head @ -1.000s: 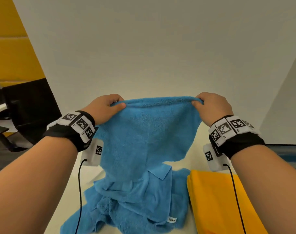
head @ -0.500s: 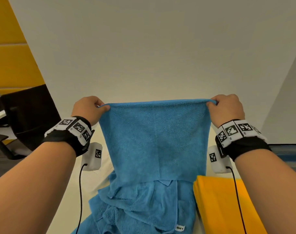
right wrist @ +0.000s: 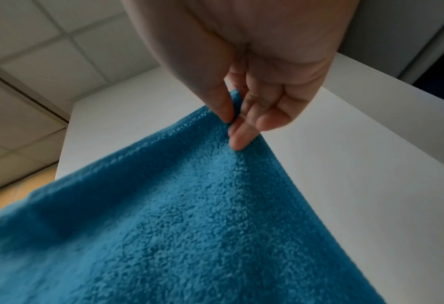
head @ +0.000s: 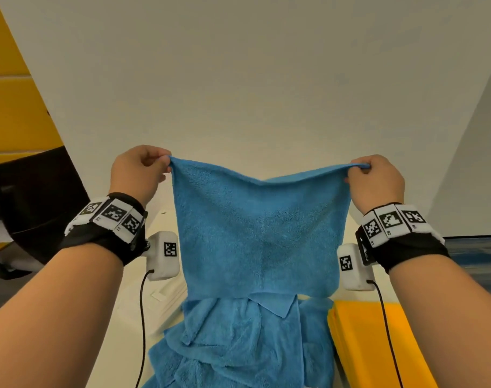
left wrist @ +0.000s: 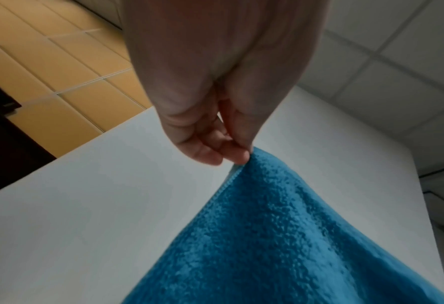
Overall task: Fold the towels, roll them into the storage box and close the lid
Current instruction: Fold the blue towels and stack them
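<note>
A blue towel (head: 258, 233) hangs in the air in front of me, spread by its two top corners. My left hand (head: 143, 169) pinches the left corner, and in the left wrist view my left hand (left wrist: 231, 152) has thumb and fingertips closed on the towel (left wrist: 280, 236) edge. My right hand (head: 375, 177) pinches the right corner; the right wrist view shows my right hand (right wrist: 241, 115) clamping the towel (right wrist: 189, 216) between thumb and forefinger. The top edge sags a little in the middle. More crumpled blue towel (head: 238, 345) lies on the table below. No storage box is in view.
A folded yellow towel (head: 378, 345) lies on the white table (head: 121, 317) at the lower right. A white wall (head: 252, 79) stands close behind. A dark chair (head: 29, 205) sits at the left, beside a yellow panel wall.
Both hands slid outward along the towel's top edge to its corners and lifted it, so the towel now hangs spread wide.
</note>
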Demonstrator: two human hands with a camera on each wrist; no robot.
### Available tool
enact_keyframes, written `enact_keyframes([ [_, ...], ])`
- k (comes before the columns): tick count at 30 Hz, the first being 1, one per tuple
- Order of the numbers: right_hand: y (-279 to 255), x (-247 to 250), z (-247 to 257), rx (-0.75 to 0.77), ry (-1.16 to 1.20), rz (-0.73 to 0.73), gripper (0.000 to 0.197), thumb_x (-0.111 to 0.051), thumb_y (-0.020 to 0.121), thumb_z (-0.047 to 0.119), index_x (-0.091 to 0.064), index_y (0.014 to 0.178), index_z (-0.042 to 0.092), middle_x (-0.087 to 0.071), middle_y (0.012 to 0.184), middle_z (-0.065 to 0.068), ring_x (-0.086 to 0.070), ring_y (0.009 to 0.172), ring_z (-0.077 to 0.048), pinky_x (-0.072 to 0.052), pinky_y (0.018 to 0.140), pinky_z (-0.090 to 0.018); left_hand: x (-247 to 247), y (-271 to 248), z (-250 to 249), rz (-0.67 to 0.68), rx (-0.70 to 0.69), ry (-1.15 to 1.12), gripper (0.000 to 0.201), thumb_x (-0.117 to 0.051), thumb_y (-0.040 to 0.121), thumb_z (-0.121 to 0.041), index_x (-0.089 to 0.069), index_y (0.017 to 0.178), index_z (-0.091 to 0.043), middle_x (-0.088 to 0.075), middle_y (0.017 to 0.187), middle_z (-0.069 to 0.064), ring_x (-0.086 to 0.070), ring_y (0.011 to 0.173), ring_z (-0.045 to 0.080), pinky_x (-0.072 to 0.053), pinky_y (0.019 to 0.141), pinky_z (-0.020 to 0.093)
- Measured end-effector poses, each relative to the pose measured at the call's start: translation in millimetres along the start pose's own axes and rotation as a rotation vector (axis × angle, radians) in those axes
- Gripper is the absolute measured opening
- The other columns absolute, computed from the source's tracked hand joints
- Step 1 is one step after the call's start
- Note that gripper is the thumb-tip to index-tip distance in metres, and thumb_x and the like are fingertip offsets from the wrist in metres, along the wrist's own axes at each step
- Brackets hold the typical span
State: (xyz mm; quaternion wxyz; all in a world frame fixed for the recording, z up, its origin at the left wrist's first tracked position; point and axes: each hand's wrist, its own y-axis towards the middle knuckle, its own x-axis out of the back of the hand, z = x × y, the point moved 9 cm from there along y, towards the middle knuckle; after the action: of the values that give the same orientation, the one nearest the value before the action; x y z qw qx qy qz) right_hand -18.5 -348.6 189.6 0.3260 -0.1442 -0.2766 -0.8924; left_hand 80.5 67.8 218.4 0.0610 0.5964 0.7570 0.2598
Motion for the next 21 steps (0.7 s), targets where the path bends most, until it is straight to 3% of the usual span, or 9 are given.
enact_keyframes([
  [2, -1, -2, 4, -0.008, 0.065, 0.004, 0.026, -0.050, 0.092, 0.030, -0.064, 0.105, 0.013, -0.067, 0.103, -0.002, -0.058, 0.094, -0.020, -0.039, 0.078, -0.026, -8, -1, -6, 0.050, -0.021, -0.045, 0.019, -0.055, 0.095, -0.010, -0.063, 0.086, -0.024, -0.065, 0.088, 0.003, -0.063, 0.069, 0.006, -0.055, 0.065, 0.022],
  [4, -4, -3, 9, 0.005, 0.124, -0.015, 0.030, -0.052, 0.092, 0.040, -0.062, 0.102, 0.013, -0.063, 0.100, 0.002, -0.056, 0.091, -0.016, -0.038, 0.078, -0.026, -19, -5, -11, 0.122, -0.025, -0.097, 0.019, -0.053, 0.096, -0.010, -0.063, 0.088, -0.024, -0.066, 0.091, 0.003, -0.062, 0.067, 0.007, -0.053, 0.062, 0.024],
  [8, -11, -10, 23, 0.108, 0.167, 0.007, 0.011, -0.060, 0.092, 0.022, -0.055, 0.101, 0.020, -0.057, 0.095, 0.009, -0.053, 0.083, -0.008, -0.044, 0.077, -0.022, -41, -17, -24, 0.291, -0.073, -0.131, 0.019, -0.055, 0.094, -0.004, -0.066, 0.091, -0.019, -0.068, 0.089, 0.006, -0.063, 0.074, 0.010, -0.055, 0.071, 0.024],
  [11, -17, -23, 36, 0.141, 0.244, 0.126, 0.026, -0.064, 0.089, 0.015, -0.048, 0.108, 0.022, -0.057, 0.091, 0.010, -0.055, 0.076, 0.000, -0.043, 0.066, -0.011, -59, -28, -33, 0.416, -0.088, -0.168, 0.018, -0.061, 0.090, -0.002, -0.069, 0.093, -0.017, -0.070, 0.090, 0.008, -0.066, 0.082, 0.013, -0.055, 0.082, 0.026],
  [13, -25, -33, 47, 0.149, 0.316, 0.206, 0.031, -0.068, 0.087, 0.015, -0.046, 0.107, 0.021, -0.063, 0.088, 0.010, -0.059, 0.076, 0.001, -0.043, 0.062, -0.006, -68, -34, -38, 0.458, -0.091, -0.180, 0.016, -0.063, 0.088, -0.001, -0.070, 0.091, -0.015, -0.070, 0.085, 0.004, -0.065, 0.080, 0.012, -0.055, 0.083, 0.027],
  [18, -48, -56, 72, 0.179, 0.411, 0.401, 0.012, -0.072, 0.083, 0.016, -0.065, 0.090, 0.022, -0.070, 0.080, 0.008, -0.063, 0.070, 0.003, -0.045, 0.061, -0.008, -94, -49, -52, 0.554, -0.137, -0.163, 0.015, -0.067, 0.086, -0.002, -0.071, 0.087, -0.016, -0.071, 0.077, -0.009, -0.063, 0.074, 0.005, -0.053, 0.071, 0.020],
  [21, -61, -67, 84, 0.226, 0.405, 0.490, 0.009, -0.071, 0.085, 0.015, -0.069, 0.088, 0.023, -0.072, 0.085, 0.005, -0.066, 0.077, -0.002, -0.048, 0.071, -0.014, -104, -55, -57, 0.590, -0.158, -0.167, 0.015, -0.067, 0.085, -0.004, -0.072, 0.088, -0.017, -0.071, 0.077, -0.009, -0.062, 0.074, 0.005, -0.051, 0.070, 0.018],
])
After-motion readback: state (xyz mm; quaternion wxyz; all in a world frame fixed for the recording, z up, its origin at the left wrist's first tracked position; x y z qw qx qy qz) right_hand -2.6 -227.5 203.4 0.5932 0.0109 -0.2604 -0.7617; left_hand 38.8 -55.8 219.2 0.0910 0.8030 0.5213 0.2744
